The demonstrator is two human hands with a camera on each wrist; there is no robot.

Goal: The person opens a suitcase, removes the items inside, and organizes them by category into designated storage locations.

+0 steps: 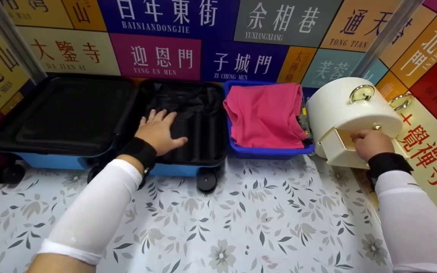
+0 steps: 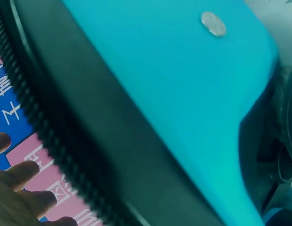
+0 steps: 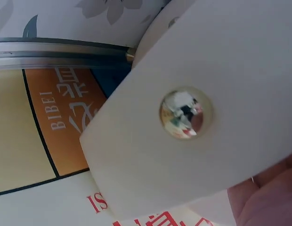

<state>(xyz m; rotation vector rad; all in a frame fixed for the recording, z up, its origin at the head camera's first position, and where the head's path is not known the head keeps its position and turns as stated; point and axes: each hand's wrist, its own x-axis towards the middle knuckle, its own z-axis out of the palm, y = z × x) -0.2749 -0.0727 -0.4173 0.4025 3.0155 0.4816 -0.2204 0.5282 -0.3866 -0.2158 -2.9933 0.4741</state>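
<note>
An opened blue suitcase (image 1: 53, 161) lies flat, both black-lined halves facing up. My left hand (image 1: 157, 131) is spread with straight fingers over its right half (image 1: 199, 142); whether the palm touches the lining is unclear. In the left wrist view the suitcase's blue shell (image 2: 183, 94) and black zipper edge (image 2: 66, 160) show beside the fingers. At the right stands a white round-topped box (image 1: 349, 102) with a pulled-out drawer (image 1: 345, 153). My right hand (image 1: 374, 145) reaches over that drawer with bent fingers. Its fingertips are hidden, and what they hold cannot be seen.
Between the suitcase and the white box sits a blue basket (image 1: 269, 151) with folded pink cloth (image 1: 266, 113) in it. Behind everything rises a panel (image 1: 157, 57) of coloured signs. A floral-patterned surface (image 1: 218, 227) lies in front.
</note>
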